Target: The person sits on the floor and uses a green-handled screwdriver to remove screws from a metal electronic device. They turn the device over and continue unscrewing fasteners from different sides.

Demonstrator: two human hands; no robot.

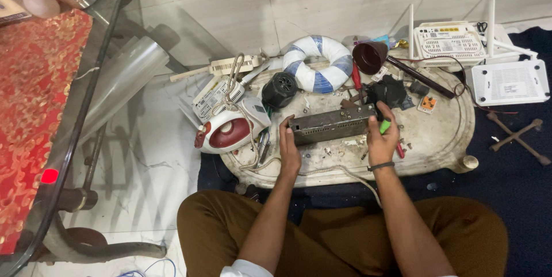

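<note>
A long grey metal box, like a car stereo chassis, lies on a low oval white table. My left hand grips its left end. My right hand rests against its right end and holds a green-handled tool, likely a screwdriver. Small screws and scraps lie on the table in front of the box. I sit cross-legged in brown trousers right behind the table.
A red and white clothes iron sits at the table's left, with a black adapter, a blue-white ring and a dark funnel behind. Two white routers lie at the right. A glass table with a red cloth stands left.
</note>
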